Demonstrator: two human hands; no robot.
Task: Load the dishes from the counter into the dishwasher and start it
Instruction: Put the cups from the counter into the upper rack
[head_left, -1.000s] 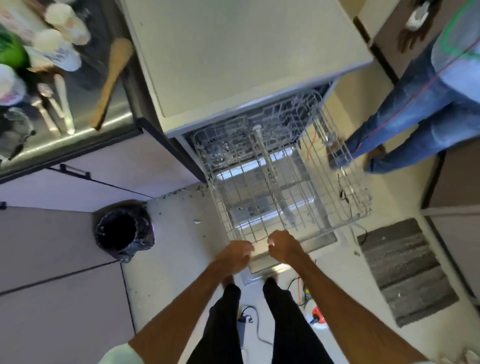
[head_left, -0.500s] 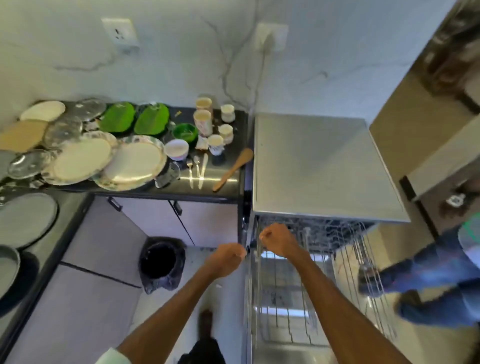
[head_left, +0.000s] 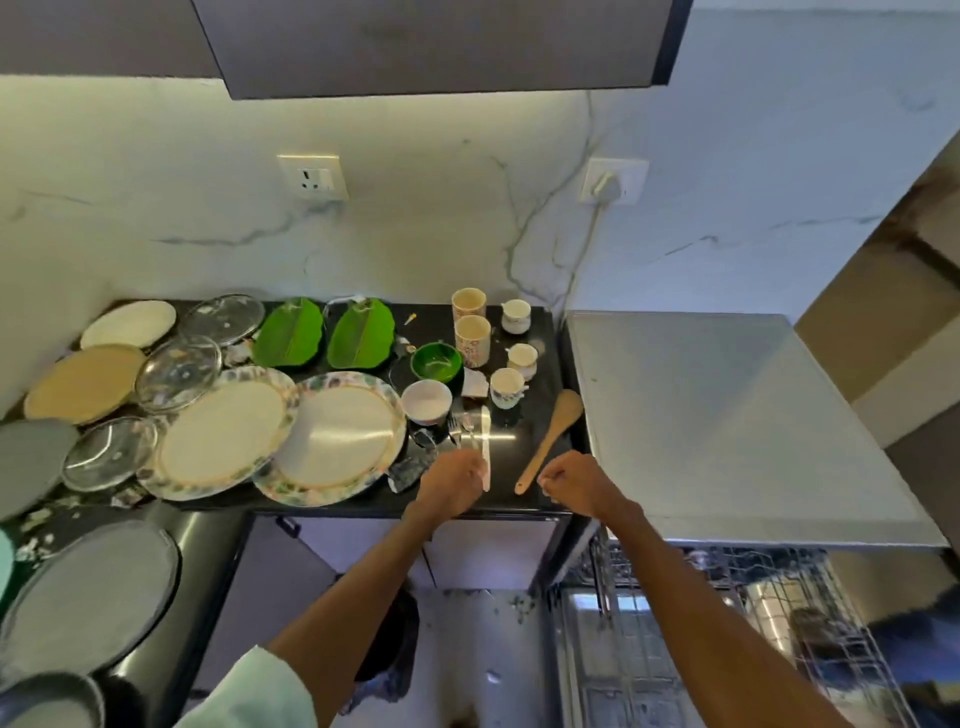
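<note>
Dishes crowd the black counter (head_left: 540, 467): two floral-rimmed plates (head_left: 337, 436), a white bowl (head_left: 427, 401), a green bowl (head_left: 436, 361), two tall mugs (head_left: 471, 340), three small cups (head_left: 506, 387), two green leaf dishes (head_left: 361, 340), glass lids (head_left: 179, 371) and a wooden spatula (head_left: 551, 436). A fork (head_left: 454, 428) and a white knife (head_left: 485, 441) lie at the counter's front. My left hand (head_left: 451, 480) hovers over their handle ends with curled fingers; whether it grips them is hidden. My right hand (head_left: 574, 480) is curled beside the spatula's handle end, holding nothing. The dishwasher's wire rack (head_left: 779, 613) is pulled out at lower right.
The dishwasher's steel top (head_left: 727, 415) stands right of the counter. Dark round pans (head_left: 88, 597) lie on the left counter. A black bin sits on the floor behind my left arm. A wall cabinet (head_left: 441, 47) hangs overhead. A plug and cord (head_left: 605, 184) run down the wall.
My view lifted from the pulled-out rack to the counter. Both hands left the rack's front edge and rose to the counter's front, the left over the cutlery, the right near the spatula.
</note>
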